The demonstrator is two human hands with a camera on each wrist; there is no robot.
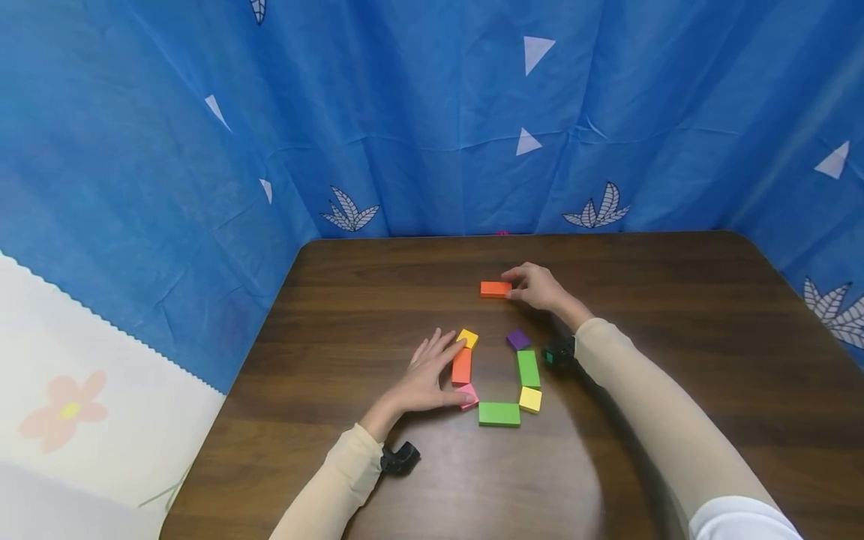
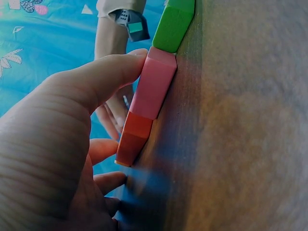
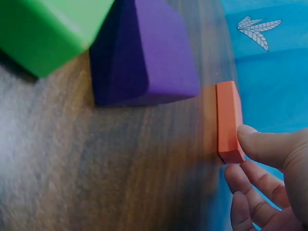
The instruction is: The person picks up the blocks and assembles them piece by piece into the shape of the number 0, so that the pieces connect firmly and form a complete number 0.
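My left hand (image 1: 425, 381) is spread along the left row of blocks, fingers mostly straight. Its thumb rests on the pink block (image 2: 153, 84), and the index fingertip is right at the yellow-orange block (image 1: 468, 339). Between those two lies a red-orange block (image 1: 462, 367). Farther back on the table, my right hand (image 1: 538, 288) pinches the right end of an orange rectangular block (image 1: 495, 289). The right wrist view shows the thumb against that orange block (image 3: 228, 120), with other fingers curled by its near end.
Right of the left row stand a purple block (image 1: 518, 340), a long green block (image 1: 529, 369) and a yellow block (image 1: 530, 400). Another green block (image 1: 499, 414) lies across the front. The brown wooden table (image 1: 351, 315) ends at a blue curtain (image 1: 432, 120).
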